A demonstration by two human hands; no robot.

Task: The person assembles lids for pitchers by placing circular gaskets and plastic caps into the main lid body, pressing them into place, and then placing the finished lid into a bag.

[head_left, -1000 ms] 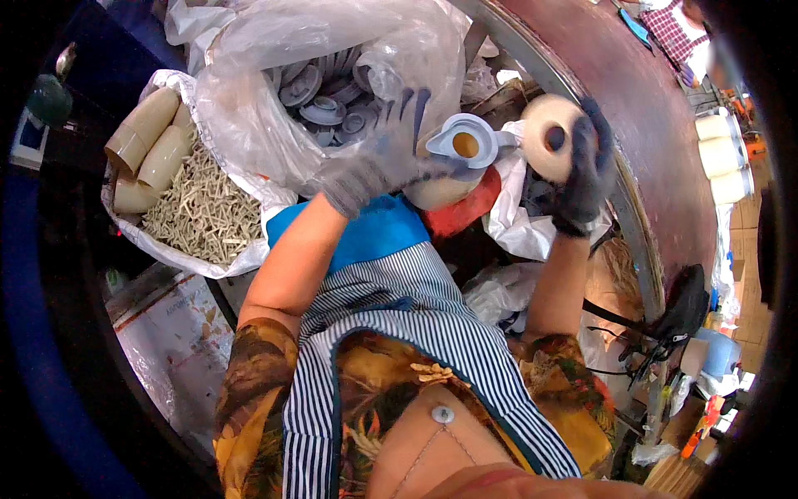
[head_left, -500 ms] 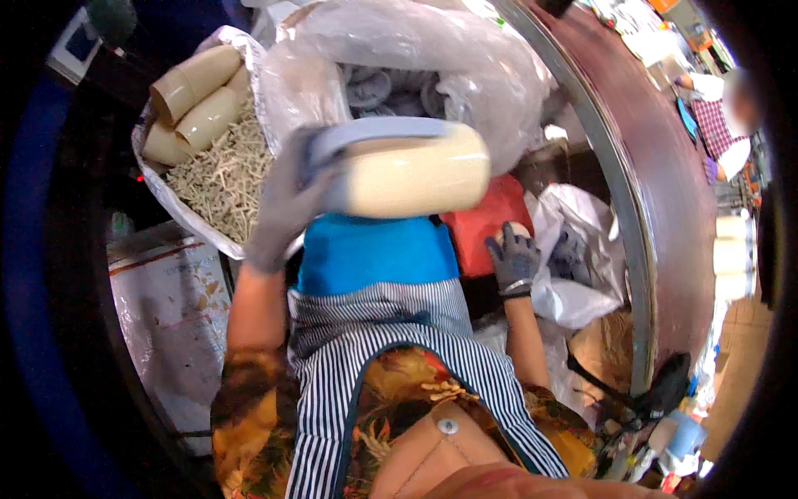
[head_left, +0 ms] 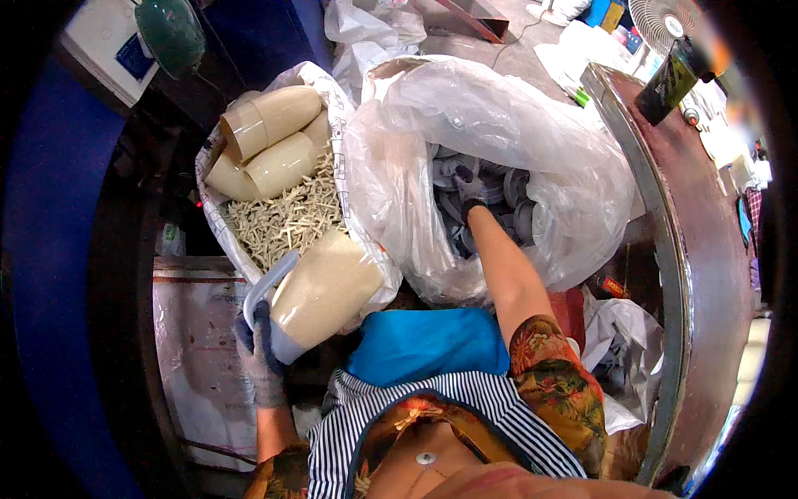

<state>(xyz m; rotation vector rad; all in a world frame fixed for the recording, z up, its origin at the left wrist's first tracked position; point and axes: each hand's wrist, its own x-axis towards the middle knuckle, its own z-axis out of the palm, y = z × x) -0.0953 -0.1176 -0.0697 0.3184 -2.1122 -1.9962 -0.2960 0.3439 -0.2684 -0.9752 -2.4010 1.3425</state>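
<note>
My left hand (head_left: 262, 358), in a grey glove, is closed on the grey handle end of a cream jug body (head_left: 328, 287). The jug body tilts over the near edge of the left sack, with its grey handle standing out to the left. My right hand (head_left: 470, 187), gloved too, reaches into a large plastic-lined sack (head_left: 565, 150) among several round grey plastic parts (head_left: 519, 212). Its fingers blend in with the grey parts, so their grip cannot be made out.
A white sack (head_left: 223, 224) at left holds more cream cylindrical bodies (head_left: 278, 125) above many small beige pieces (head_left: 287, 220). A blue cloth (head_left: 428, 345) covers my lap. A smaller white bag (head_left: 632, 333) stands right, beside a metal-edged table (head_left: 715, 333). A cardboard-like box (head_left: 204, 366) sits lower left.
The jug body has swung from in front of me to the left, over the sack's edge. My right hand has left the red surface at right and reached into the large sack.
</note>
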